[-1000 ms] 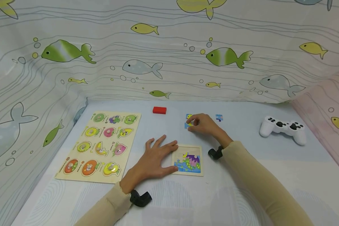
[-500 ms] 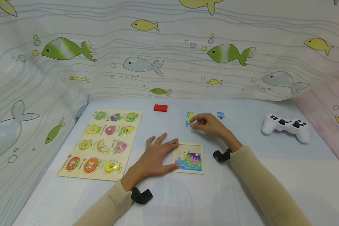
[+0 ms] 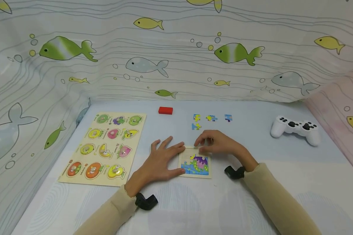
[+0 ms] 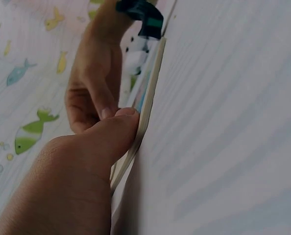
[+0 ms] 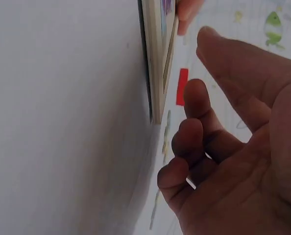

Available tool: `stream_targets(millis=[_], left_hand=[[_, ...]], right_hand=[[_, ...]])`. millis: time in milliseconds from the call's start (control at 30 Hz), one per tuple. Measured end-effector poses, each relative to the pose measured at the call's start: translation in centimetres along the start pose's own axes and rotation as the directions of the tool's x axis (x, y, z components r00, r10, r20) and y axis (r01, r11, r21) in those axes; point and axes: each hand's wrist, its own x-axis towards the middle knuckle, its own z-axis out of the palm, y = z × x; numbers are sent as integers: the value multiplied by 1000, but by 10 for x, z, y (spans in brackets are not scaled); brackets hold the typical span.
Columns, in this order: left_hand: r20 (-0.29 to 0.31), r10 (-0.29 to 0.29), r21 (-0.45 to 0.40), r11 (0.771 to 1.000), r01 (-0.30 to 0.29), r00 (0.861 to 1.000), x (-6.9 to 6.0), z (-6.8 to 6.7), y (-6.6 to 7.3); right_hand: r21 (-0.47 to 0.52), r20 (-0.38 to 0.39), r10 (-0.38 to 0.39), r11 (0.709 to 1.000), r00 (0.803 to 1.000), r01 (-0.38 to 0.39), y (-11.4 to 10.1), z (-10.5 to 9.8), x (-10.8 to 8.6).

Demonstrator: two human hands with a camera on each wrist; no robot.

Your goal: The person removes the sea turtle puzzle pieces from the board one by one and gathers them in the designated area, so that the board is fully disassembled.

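Note:
In the head view a small wooden tray puzzle (image 3: 194, 175) lies in front of the person, its lower part filled with blue, green and purple pieces. My left hand (image 3: 159, 163) rests at its left side with fingers spread, thumb and index touching the frame; the thumb (image 4: 121, 125) lies on the edge in the left wrist view. My right hand (image 3: 219, 142) hovers at the upper right of the tray, fingers bent. In the right wrist view its thumb (image 5: 233, 58) hides the index tip, so whether a piece is pinched there is not visible.
Beyond the tray lie loose jigsaw pieces: one upper left (image 3: 196, 117), one middle (image 3: 211, 117), one right (image 3: 228, 117) and one lower left (image 3: 196, 126). A red block (image 3: 165, 110) is further left. A fruit peg board (image 3: 136, 137) lies left, a white game controller (image 3: 295, 129) right.
My right hand has drawn back from the loose pieces to the tray's upper edge, uncovering the pieces behind it. The left hand stays at the tray's left side.

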Motion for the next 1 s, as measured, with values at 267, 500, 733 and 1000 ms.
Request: stream_targets(millis=[267, 500, 733, 1000], left_hand=[[-28, 35, 7, 999, -35, 999, 2, 1, -3], [-37, 62, 31, 998, -61, 997, 4, 3, -5], [-23, 61, 23, 998, -60, 998, 2, 3, -6], [1, 48, 3, 999, -48, 999, 0, 3, -4]], right_hand=[[-64, 128, -58, 996, 990, 67, -18, 7, -6], [-132, 188, -69, 987, 980, 95, -22, 13, -6], [-173, 201, -64, 980, 977, 100, -26, 17, -6], [-179, 204, -34, 981, 978, 71, -28, 18, -8]])
